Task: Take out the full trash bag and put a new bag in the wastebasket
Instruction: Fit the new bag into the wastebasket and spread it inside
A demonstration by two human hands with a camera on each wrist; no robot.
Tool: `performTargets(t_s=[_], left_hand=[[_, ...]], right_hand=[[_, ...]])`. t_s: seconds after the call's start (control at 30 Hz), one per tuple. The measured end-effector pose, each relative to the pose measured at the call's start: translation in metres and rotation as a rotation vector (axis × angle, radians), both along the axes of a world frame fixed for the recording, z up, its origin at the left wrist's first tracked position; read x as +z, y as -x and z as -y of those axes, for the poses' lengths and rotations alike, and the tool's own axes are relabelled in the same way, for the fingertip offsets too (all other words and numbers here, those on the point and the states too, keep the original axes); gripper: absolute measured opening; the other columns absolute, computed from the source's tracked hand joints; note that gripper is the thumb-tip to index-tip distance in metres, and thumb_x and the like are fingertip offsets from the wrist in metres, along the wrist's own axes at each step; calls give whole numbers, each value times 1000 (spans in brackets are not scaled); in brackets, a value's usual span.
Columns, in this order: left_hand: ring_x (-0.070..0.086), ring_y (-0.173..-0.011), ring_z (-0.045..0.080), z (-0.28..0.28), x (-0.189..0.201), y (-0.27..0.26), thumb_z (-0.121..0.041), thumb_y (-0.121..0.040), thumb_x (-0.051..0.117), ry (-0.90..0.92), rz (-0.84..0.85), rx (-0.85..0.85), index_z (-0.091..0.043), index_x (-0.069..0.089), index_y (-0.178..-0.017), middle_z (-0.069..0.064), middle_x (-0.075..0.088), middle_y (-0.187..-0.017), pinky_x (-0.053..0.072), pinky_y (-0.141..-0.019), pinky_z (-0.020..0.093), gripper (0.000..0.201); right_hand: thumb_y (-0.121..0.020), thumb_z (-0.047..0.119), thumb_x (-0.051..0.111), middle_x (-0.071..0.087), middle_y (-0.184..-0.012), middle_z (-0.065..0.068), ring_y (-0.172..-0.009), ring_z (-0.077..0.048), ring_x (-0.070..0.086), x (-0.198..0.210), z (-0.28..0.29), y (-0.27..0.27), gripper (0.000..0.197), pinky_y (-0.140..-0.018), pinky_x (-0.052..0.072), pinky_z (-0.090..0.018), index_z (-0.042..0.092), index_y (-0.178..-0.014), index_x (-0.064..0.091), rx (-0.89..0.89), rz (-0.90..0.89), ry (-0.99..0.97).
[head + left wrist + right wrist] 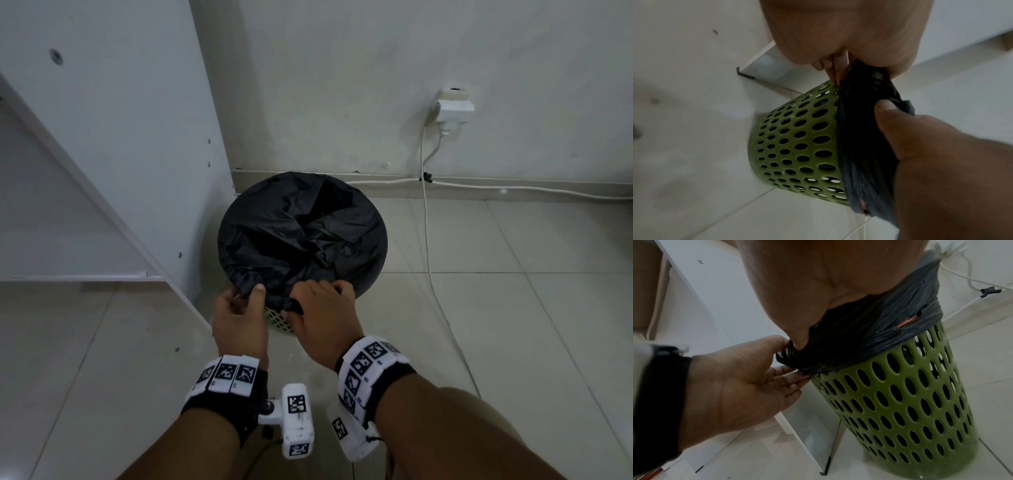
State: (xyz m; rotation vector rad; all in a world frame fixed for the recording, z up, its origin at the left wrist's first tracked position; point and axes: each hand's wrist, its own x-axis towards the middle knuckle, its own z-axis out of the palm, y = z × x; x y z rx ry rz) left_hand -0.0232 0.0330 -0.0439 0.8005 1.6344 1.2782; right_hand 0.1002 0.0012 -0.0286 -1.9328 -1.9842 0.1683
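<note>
A black trash bag (pixel 301 233) lines a green perforated wastebasket (pixel 278 318) that stands on the floor, its edge folded down over the rim. Both hands are at the near rim. My left hand (pixel 239 308) pinches the bunched bag edge between thumb and fingers (pixel 791 374), just above the green wall (pixel 900 394). Beside it, my right hand (pixel 320 303) curls over the rim and grips the bag's fold, its thumb (pixel 885 110) pressed on the plastic (pixel 861 146). The bag's contents are hidden under crumpled plastic.
A white cabinet panel (pixel 137 137) stands close on the basket's left, and the wall (pixel 342 85) is right behind it. A wall socket with a plug (pixel 452 109) feeds white cables (pixel 428 257) that run down over the tiled floor on the basket's right.
</note>
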Motion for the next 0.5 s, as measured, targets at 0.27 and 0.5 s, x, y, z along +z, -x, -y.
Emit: performTargets(t_s=[0.27,0.5], left_hand=[[54,-75,-4,3,4,-1,-31,-85,76,-10,36,31,-12,54,-121,-16,55,-86,43,-73,25,46],[61,-99,28,-14,2,8,-21,-86,70,-53,-166,-124,-16,42,-113,12,49,-123,51,-82,34,40]], right_hand=[[-91,43,50,58,-88,8,-86,-19,55,0,-1,0,17,-93,28,-39,26,-93,53,7,10,10],[-89,45,50,58,-85,6,-81,-20,56,-1,-2,0,21,-87,25,-37,25,-91,54,22,47,-20]])
